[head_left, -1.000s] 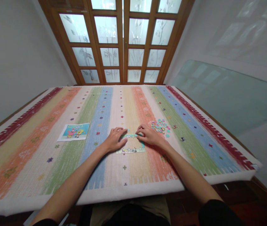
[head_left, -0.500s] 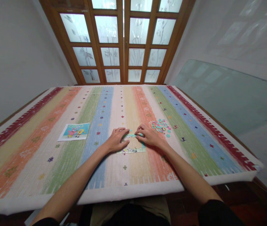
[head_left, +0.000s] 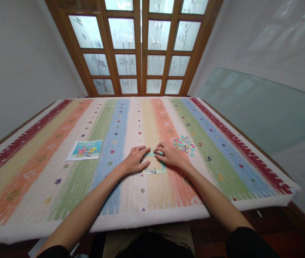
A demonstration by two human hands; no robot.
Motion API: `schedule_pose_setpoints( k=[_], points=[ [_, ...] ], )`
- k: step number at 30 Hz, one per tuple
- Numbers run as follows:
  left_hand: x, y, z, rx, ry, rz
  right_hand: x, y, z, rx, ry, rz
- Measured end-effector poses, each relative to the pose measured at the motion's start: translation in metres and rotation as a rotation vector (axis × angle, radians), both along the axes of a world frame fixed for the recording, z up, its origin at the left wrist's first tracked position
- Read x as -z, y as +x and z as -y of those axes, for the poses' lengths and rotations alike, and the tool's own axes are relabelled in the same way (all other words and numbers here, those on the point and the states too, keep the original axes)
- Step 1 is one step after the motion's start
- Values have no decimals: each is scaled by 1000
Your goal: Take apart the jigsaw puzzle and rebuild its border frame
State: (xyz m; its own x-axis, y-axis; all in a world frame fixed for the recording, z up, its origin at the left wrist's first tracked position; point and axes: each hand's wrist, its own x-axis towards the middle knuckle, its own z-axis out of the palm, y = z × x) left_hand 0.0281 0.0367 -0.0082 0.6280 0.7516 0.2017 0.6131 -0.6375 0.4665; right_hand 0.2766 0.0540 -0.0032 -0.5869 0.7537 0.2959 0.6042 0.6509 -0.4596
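Note:
A partly joined jigsaw frame [head_left: 152, 170] lies on the striped cloth in front of me. My left hand [head_left: 135, 160] rests flat on its left side, fingers stretched out and pressing on the pieces. At the frame's top right edge my right hand [head_left: 168, 154] has its fingers curled and pinched on a small turquoise puzzle piece [head_left: 160, 153]. A heap of loose puzzle pieces [head_left: 183, 143] lies just right of my right hand.
A cartoon reference picture [head_left: 85, 150] lies to the left on the cloth. The striped tablecloth [head_left: 61, 172] covers a wide table. A glass sheet [head_left: 260, 107] leans on the right wall, and wooden glazed doors [head_left: 141, 46] stand behind the table.
My left hand has slid a little to the right over the frame. The right hand has stayed nearly in place at the top edge.

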Motion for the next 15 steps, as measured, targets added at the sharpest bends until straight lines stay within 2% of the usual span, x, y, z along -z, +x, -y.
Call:
schedule_pose_setpoints(
  k=[15],
  points=[
    [-1, 3, 1, 7, -20, -4, 6, -1, -2, 4, 14, -40]
  ],
)
